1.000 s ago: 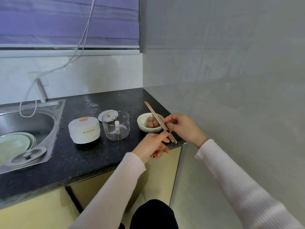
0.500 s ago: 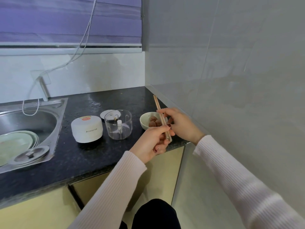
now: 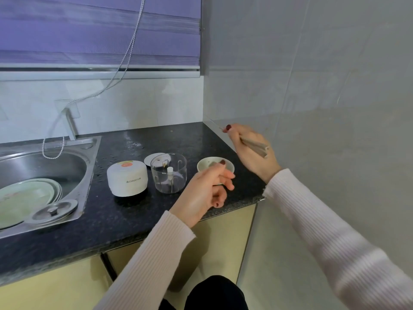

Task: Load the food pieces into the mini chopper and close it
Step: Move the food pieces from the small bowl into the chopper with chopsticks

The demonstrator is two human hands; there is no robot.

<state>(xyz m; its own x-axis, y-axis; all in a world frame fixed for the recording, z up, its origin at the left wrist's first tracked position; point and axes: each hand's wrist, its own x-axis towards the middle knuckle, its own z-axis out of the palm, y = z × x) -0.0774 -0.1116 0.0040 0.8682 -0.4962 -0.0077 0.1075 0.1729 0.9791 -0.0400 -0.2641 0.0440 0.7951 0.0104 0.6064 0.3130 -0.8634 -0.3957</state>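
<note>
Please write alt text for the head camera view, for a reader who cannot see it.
A person's right hand holds chopsticks above a dark countertop, while the left hand, holding nothing, hovers before a small bowl. Left of the bowl stand an open clear chopper cup and its white motor lid.

1. A home kitchen: a steel sink (image 3: 44, 166) holding plates (image 3: 26, 198) sits at the left of the frame.
2. A dark stone bench (image 3: 125, 211) tops yellow cabinets (image 3: 55, 287) at lower left.
3. Tiled walls (image 3: 312, 74) and a window blind (image 3: 98, 30) fill the upper frame.
</note>
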